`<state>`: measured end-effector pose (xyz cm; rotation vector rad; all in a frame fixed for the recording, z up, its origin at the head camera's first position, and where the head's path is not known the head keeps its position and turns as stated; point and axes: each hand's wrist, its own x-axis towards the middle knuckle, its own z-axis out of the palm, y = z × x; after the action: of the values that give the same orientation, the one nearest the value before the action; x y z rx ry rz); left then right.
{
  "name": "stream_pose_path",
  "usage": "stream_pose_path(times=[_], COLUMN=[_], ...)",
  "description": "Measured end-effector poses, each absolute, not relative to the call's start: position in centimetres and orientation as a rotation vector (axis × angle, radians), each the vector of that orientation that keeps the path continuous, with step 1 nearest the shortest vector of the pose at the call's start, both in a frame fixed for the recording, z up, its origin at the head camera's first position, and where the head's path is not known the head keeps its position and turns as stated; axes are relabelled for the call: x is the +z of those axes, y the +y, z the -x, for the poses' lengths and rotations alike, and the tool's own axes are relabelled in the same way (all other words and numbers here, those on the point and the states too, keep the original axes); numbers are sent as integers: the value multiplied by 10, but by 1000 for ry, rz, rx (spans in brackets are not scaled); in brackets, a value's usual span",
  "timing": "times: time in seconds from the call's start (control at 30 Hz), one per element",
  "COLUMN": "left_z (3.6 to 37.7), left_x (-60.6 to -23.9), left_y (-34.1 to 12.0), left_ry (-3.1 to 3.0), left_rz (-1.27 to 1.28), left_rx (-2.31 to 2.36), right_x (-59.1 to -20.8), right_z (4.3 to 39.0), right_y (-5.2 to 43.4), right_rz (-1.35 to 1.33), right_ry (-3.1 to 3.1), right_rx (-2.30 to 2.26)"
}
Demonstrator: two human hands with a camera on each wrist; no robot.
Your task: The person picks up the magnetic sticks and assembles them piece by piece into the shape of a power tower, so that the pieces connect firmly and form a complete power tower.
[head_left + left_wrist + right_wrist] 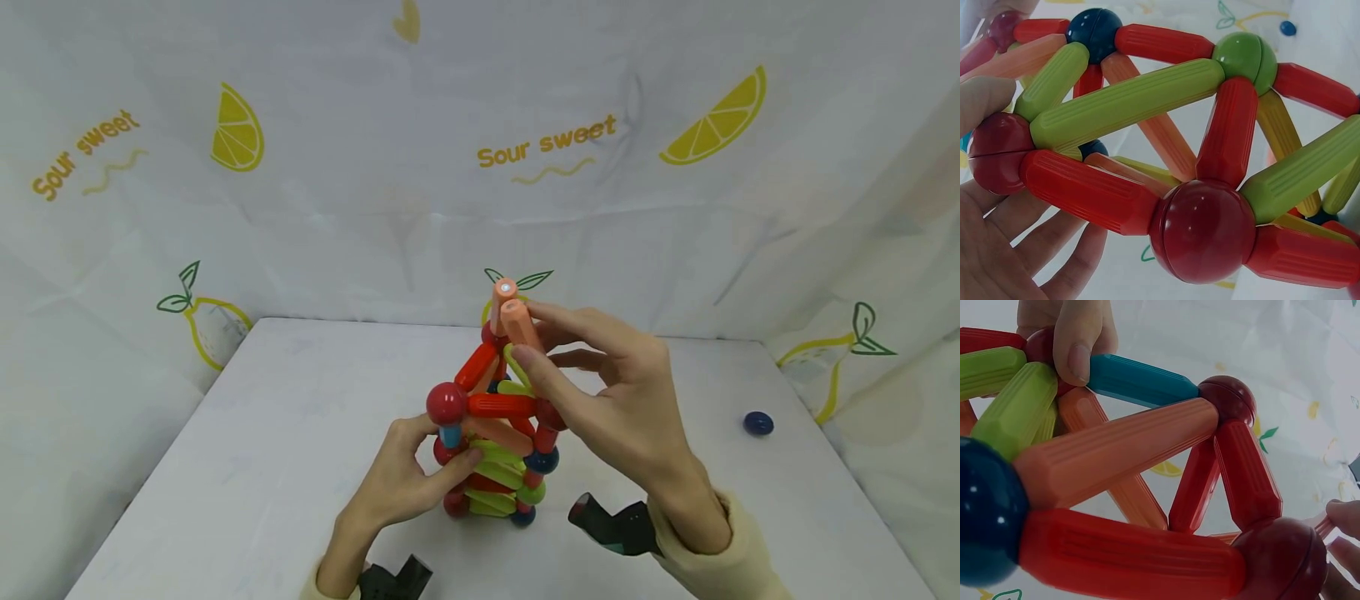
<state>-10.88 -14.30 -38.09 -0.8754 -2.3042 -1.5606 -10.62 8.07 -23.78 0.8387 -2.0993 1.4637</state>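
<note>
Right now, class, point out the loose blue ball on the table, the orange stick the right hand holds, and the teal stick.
Blue ball (758, 423): head view, its middle.
Orange stick (519, 323): head view, its upper half.
Teal stick (1141, 381): right wrist view, mid-shaft.

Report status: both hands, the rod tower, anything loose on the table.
Left hand grips tower low down. Right hand pinches orange rod at the top. Loose blue ball sits apart on table, not in the way.

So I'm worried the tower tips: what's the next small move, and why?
Probably ease the orange rod down until its end meets a ball. The right hand pinches it at the tower top beside another upright rod, while the left hand braces the lower part.
</note>
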Motion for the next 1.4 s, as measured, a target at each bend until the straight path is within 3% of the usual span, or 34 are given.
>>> stream_pose_path(times=[0.33,0.6,0.8,0.97,1.1,1.27,1.4], left_z=[109,128,137,135,137,137,133], left_x=[-381,-418,-433,-430,-425,-425,-422], left_y=[-145,-149,-136,-134,-142,-151,-155], left_ry=[-2325,-2268,-2075,-2026,-2022,-2087,-2304], left_rz=[884,1129,1320,1470,1615,1506,1259], left_rx=[-1619,-2040,-2414,-2453,-2382,-2366,-2172], right_x=[-245,-266,-330,-398,-426,-434,-437], right_z=[109,137,195,227,240,246,248], right_y=[84,112,158,186,192,190,189], right_rz=[-839,-617,-340,-356,-361,-306,-311], right_ry=[-2036,-2043,-2438,-2769,-2968,-3156,-3160], right_rx=[1443,1442,1230,992,838,667,590])
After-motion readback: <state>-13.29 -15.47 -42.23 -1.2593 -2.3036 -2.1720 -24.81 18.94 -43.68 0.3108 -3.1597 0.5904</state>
